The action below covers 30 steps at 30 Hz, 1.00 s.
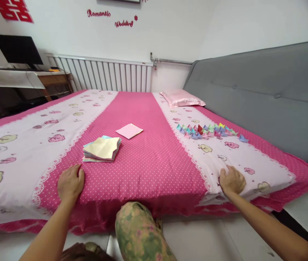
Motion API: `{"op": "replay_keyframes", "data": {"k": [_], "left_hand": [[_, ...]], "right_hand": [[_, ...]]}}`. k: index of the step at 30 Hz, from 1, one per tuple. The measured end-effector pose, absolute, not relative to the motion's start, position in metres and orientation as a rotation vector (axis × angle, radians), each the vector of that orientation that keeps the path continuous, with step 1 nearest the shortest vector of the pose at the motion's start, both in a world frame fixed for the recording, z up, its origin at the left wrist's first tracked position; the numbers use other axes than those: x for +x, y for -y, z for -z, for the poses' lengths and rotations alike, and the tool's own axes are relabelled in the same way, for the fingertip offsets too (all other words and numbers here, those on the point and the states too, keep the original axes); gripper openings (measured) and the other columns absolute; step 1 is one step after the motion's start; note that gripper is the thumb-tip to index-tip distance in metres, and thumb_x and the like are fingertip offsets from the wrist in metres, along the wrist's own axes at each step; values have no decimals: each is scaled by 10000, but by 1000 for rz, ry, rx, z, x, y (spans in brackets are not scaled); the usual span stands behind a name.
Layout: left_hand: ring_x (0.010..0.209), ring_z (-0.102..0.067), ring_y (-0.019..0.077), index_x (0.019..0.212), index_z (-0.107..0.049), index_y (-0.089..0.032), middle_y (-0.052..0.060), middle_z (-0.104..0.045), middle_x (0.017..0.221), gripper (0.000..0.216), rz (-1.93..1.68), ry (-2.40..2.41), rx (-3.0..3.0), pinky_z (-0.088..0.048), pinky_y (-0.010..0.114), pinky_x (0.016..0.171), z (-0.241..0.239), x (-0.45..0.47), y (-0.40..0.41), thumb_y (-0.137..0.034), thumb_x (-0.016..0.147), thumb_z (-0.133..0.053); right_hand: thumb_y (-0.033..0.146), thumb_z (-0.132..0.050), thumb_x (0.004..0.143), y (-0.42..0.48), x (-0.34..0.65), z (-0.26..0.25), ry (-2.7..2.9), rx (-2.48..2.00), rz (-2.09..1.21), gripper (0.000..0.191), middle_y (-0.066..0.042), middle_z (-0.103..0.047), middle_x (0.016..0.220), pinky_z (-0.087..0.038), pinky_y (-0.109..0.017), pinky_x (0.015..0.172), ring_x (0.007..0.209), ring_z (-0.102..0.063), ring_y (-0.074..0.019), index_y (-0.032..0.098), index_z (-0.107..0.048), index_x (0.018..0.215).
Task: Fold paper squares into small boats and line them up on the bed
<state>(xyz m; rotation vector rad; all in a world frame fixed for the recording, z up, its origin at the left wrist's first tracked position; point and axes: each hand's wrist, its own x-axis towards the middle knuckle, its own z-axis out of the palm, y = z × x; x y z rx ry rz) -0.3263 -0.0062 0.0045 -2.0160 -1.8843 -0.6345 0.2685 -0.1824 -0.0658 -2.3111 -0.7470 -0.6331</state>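
My left hand rests on the pink dotted strip of the bedspread near the bed's front edge, holding nothing. Just beyond it lies an uneven stack of coloured paper squares, a creased pale yellow sheet on top. A few pink and yellow paper squares lie farther back, apart from the stack. On the white printed strip, my right hand leans on the bedspread with its thumb apart and nothing in it. Beyond that hand stand rows of small folded paper shapes in many colours.
The bedspread covers a wide bed, with a pink pillow at the far right. A grey padded headboard borders the right side. A radiator runs along the back wall, and a desk with a monitor stands at left. My camouflage-clad knee touches the bed's front.
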Motion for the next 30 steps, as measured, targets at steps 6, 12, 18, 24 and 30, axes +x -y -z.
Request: {"op": "replay_keyframes", "data": {"k": [6,12,18,24,30], "left_hand": [[1067,-510,270,1128,-555,-72,158,-588,1141,500,569,1897,-2016,-339,371,947,-2,-331,1,-352,843,-256],[1047,-524,268,1126,-558,-82,147,-595,1134,478,555,1906,-2011,-353,371,934,-3,-331,0,-342,839,-278],[1072,-516,259,1122,-562,-79,144,-595,1141,481,541,1895,-1997,-336,360,956,-1,-332,0,-339,839,-273],[1086,-506,254,1140,-549,-81,144,-586,1156,490,541,1898,-1994,-326,365,971,1,-333,0,-339,837,-262],[1071,-513,275,1129,-555,-69,164,-588,1142,478,551,1887,-2001,-339,386,959,3,-335,-1,-331,830,-288]], "right_hand": [[316,-444,781,180,266,65,717,-2275,628,377,-122,-572,1108,-276,-446,897,1051,-437,-284,155,-563,1100],[349,-428,788,179,267,67,719,-2282,653,387,-113,-575,1131,-271,-425,906,1054,-447,-281,159,-565,1095],[352,-438,777,180,267,67,706,-2278,655,386,-112,-584,1121,-285,-416,894,1034,-464,-281,157,-576,1079],[342,-444,784,180,266,66,712,-2278,639,376,-112,-574,1133,-290,-432,896,1053,-453,-288,167,-565,1094],[338,-450,782,179,272,70,738,-2291,622,385,-113,-562,1142,-286,-447,900,1061,-442,-292,171,-554,1113]]}}
